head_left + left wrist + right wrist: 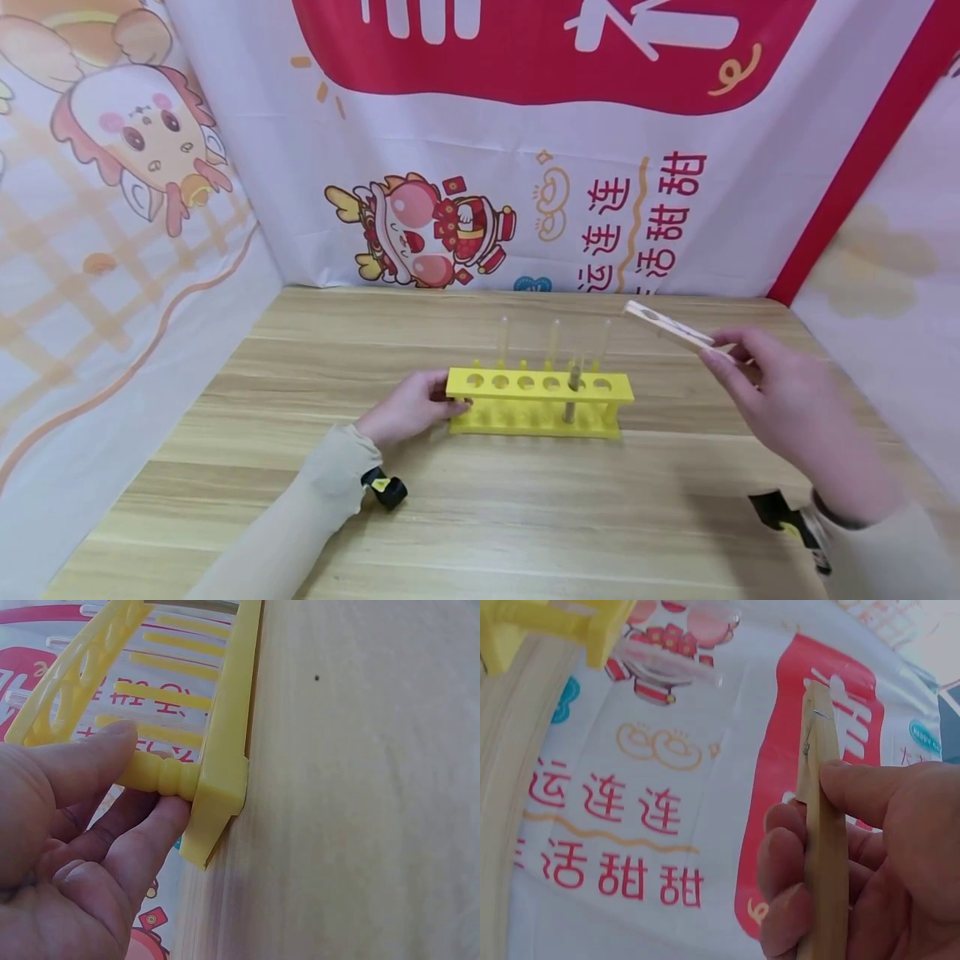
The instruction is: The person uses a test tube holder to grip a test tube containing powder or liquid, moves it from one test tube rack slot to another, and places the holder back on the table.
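A yellow test tube rack [480, 395] stands on the wooden table. My left hand [408, 408] grips its left end; in the left wrist view, thumb and fingers pinch the yellow end post [176, 777]. One test tube [570, 412] with greyish contents sits upright in a hole toward the rack's right. Behind it, three clear test tubes [503, 337] rise along the back row of pegs. To the right, my right hand [780, 400] holds a wooden test tube clamp [671, 329] above the table, its far end pointing left toward the rack. Nothing shows between the clamp's jaws.
The wood-grain table [495, 517] extends in front of the rack and to both sides. A printed white cloth [465, 133] with red lettering hangs behind it, and more cloth [120, 333] lines the left side. Black wrist straps [386, 490] sit on both sleeves.
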Demonstrator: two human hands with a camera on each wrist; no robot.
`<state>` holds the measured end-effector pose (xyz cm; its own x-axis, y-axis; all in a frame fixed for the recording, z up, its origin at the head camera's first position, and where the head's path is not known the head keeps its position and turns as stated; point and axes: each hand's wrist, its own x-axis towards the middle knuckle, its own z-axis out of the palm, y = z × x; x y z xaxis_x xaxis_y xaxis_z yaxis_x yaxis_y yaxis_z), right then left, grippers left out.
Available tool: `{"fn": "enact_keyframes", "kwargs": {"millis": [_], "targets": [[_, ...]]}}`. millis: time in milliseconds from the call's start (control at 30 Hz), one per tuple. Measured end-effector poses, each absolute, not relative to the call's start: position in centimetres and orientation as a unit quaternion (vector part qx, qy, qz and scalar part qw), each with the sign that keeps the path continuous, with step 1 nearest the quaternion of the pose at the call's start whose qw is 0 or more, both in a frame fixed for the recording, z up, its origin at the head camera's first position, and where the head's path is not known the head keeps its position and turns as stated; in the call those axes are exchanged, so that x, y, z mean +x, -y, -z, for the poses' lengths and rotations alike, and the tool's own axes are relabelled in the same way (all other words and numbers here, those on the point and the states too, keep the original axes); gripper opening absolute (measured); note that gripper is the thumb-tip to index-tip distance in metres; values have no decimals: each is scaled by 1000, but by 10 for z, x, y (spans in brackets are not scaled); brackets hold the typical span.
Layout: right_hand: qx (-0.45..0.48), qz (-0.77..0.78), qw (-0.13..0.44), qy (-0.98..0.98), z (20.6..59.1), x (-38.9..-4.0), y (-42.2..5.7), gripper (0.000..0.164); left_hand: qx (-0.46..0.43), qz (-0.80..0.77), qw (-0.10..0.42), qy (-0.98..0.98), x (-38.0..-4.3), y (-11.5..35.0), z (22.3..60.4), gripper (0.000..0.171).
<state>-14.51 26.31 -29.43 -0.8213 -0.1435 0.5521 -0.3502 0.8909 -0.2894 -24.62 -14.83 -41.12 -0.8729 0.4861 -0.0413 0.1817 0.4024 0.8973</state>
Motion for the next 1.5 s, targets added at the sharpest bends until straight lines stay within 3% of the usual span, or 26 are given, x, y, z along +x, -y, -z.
{"fn": "enact_keyframes", "kwargs": {"millis": [433, 900, 1500], "targets": [[186, -181, 272, 927, 315, -152, -226, 21, 205, -507, 156, -823, -248, 150, 411, 23], [218, -165, 375, 886, 322, -160, -218, 20, 215, -498, 152, -826, -250, 148, 410, 21], [231, -145, 336, 901, 309, -178, -213, 11, 213, -499, 153, -826, -248, 149, 409, 19]]}}
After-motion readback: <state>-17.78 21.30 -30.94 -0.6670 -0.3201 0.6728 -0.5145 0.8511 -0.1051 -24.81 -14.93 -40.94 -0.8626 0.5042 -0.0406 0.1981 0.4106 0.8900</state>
